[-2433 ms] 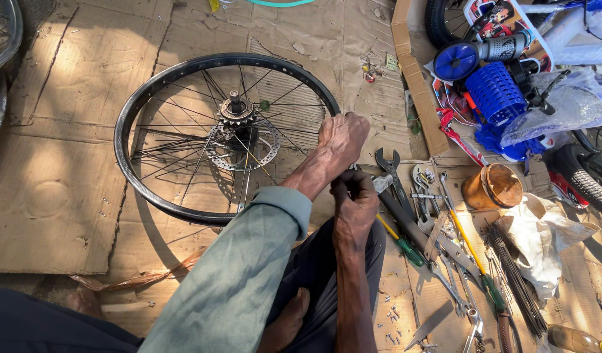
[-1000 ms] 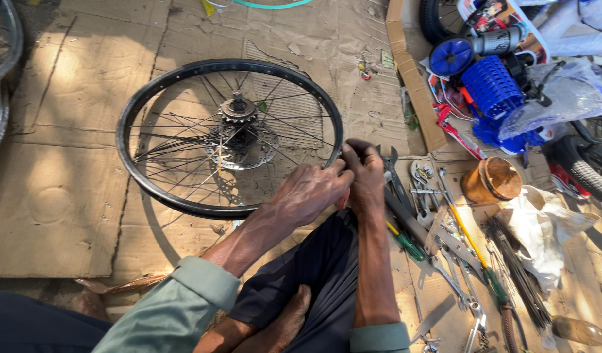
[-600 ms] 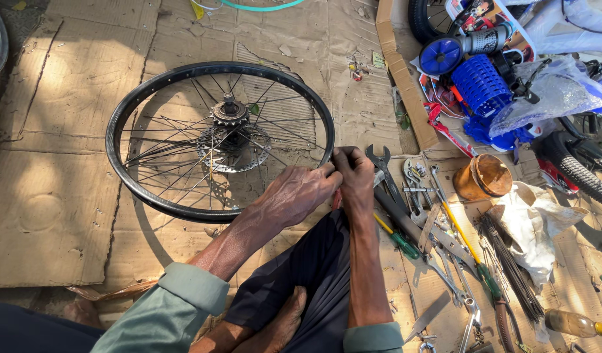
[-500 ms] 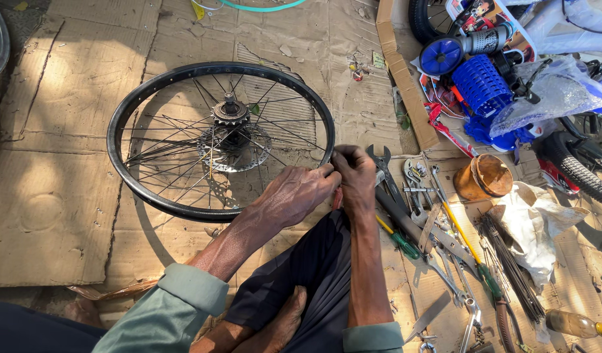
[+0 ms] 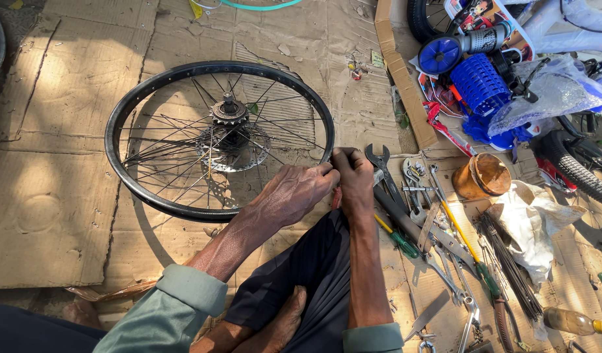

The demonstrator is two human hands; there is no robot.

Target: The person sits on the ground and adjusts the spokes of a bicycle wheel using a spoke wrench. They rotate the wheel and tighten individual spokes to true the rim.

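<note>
On the cardboard (image 5: 66, 196) in front of you lies the wheel (image 5: 219, 140), flat, cog up. Your left hand (image 5: 294, 193) and right hand (image 5: 354, 180) meet at its rim around 4 o'clock, fingers curled and pinched together on something small there, can't tell what exactly. Spanners (image 5: 415, 196) and screwdrivers (image 5: 396, 238) are scattered just beside your right hand at 3 o'clock.

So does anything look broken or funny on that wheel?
Yes. The spokes on the wheel look messy: many on its left side splay loose and crooked instead of running straight from hub to rim. The cardboard under it is torn and creased.
</note>
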